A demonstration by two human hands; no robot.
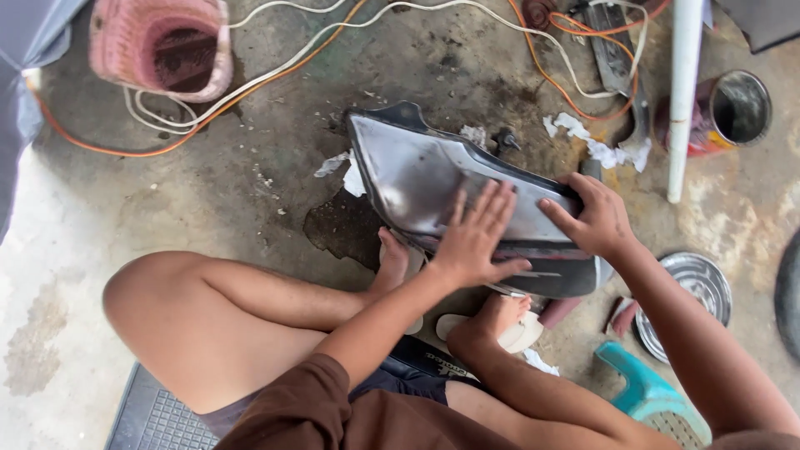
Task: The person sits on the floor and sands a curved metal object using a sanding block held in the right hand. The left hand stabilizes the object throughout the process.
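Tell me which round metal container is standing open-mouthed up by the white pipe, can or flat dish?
The can at top right: deep, reddish-sided, dark inside, right beside the white pipe. The flat dish is shallow, ridged and silvery, lying lower by the right hand's forearm.
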